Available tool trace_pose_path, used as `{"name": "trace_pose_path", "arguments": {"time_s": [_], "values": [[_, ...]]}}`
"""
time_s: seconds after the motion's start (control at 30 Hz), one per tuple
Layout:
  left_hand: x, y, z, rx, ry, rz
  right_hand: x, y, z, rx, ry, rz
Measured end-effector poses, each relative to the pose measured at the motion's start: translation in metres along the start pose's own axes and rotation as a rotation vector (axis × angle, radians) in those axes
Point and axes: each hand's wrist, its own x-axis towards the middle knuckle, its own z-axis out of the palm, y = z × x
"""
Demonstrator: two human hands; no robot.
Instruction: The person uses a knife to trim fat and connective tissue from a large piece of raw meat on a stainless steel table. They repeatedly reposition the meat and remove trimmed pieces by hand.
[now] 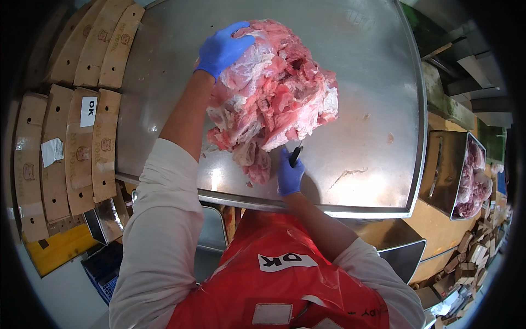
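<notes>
A large piece of raw meat (274,88), pink with white fat and membrane, lies on a metal worktable (372,148). My left hand (223,50), in a blue glove, rests on its far left side with fingers spread. At the meat's near edge my right hand (290,174), also gloved in blue, is closed around the black handle of a knife (296,156). A little of the blade shows; its tip is hidden at the meat. Just left of that hand, a loose flap of meat (256,163) hangs from the near side onto the table.
Stacked cardboard boxes (81,148) stand along the table's left side. To the right, a metal tub (453,174) holds several pieces of meat. The raised table rim (361,210) runs close in front of me. Small scraps lie on the metal. Cartons (466,268) are piled at lower right.
</notes>
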Motion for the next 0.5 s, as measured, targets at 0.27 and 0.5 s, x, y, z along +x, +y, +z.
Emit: {"name": "trace_pose_path", "arguments": {"time_s": [0.27, 0.5], "values": [[0.0, -0.004, -0.008, 0.019, -0.085, -0.076, -0.049, -0.091, -0.059, -0.301, -0.192, 0.297], [-0.006, 0.024, -0.035, -0.02, -0.174, -0.07, -0.165, -0.258, -0.195, -1.016, -0.119, -0.221]]}}
